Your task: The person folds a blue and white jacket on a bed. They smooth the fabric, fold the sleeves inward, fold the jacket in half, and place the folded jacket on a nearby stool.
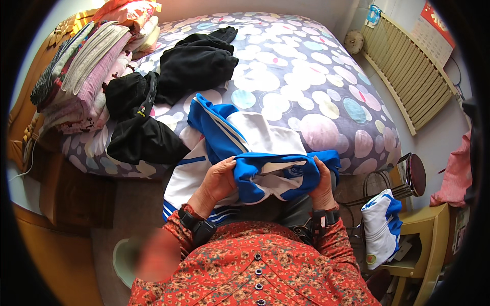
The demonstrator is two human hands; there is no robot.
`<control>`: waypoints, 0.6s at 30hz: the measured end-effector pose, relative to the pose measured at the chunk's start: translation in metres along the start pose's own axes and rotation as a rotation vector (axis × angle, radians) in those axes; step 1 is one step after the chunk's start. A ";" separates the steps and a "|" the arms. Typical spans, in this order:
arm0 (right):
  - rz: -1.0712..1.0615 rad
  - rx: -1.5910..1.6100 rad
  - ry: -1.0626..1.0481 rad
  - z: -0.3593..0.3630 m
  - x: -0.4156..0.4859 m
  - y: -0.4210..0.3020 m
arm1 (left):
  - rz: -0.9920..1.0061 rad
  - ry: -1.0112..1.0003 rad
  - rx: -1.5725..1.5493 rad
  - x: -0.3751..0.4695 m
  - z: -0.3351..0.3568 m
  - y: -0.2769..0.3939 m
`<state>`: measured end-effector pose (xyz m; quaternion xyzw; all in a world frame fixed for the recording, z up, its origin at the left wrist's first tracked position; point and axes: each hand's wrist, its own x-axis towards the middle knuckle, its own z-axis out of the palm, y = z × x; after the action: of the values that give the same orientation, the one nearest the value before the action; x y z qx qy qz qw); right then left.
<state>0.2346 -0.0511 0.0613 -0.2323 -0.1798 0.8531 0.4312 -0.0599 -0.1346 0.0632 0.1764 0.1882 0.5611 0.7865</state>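
Observation:
Across my lap and the bed's near edge lies a blue and white zip jacket (264, 132). My left hand (220, 179) grips its blue collar on the left side, thumb on top. On the right side of the collar, my right hand (322, 179) pinches the blue fabric. Between the two hands the collar is spread, so the pale inside and part of the zip show. One blue sleeve with white stripes points up and left onto the bed; a white part with blue stripes hangs down at the left. Most fingers are hidden behind the cloth.
Black garments (195, 65) lie on the dotted bedspread (325, 99). Folded quilts (92, 72) are stacked by the wooden headboard (23, 118). At right, a folded blue and white garment (381, 229) rests near a yellow cabinet (428, 237) and a round stool (416, 174). A pale basin (121, 264) sits lower left.

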 end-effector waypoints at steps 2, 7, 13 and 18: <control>-0.004 0.052 0.000 -0.005 0.004 0.003 | -0.059 0.006 0.072 -0.001 0.002 -0.002; -0.001 0.083 -0.030 -0.012 0.010 0.007 | -0.199 -0.021 0.210 -0.007 -0.001 -0.009; -0.076 0.229 -0.432 -0.013 0.012 0.001 | 0.016 -0.073 -0.059 -0.019 -0.014 0.002; -0.026 -0.238 -0.139 -0.004 0.004 0.007 | 0.008 -0.038 0.032 -0.016 -0.015 0.007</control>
<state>0.2300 -0.0512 0.0535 -0.2195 -0.3122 0.8341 0.3983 -0.0780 -0.1462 0.0553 0.2003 0.1816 0.5578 0.7847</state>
